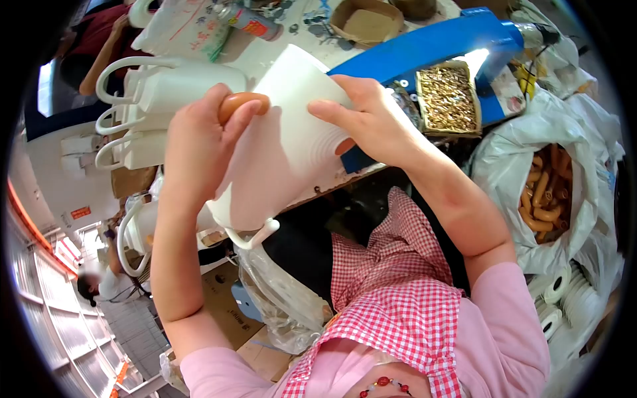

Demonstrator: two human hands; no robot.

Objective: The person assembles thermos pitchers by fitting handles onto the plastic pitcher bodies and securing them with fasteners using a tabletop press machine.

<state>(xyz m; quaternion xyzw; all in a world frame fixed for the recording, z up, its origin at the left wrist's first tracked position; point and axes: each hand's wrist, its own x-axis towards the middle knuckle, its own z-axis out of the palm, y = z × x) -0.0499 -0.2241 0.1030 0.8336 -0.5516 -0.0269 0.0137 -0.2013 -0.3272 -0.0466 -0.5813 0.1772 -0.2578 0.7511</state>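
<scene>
A white plastic jug-like container is tilted in front of me, with a ribbed surface near its right side. A white curved rod with a rounded end sticks out at its lower side. My left hand is closed around a glossy brown curved handle piece, which lies against the container's wall. My right hand grips the container's right edge, thumb on its wall and the other fingers mostly hidden behind it. Below that hand a bit of brown shows at the container's edge.
Similar white containers with loop handles stand at left. A blue machine lies across the bench beside a box of small brass-coloured parts. At right, a white bag holds several brown handles. A spray can lies behind; people are at left.
</scene>
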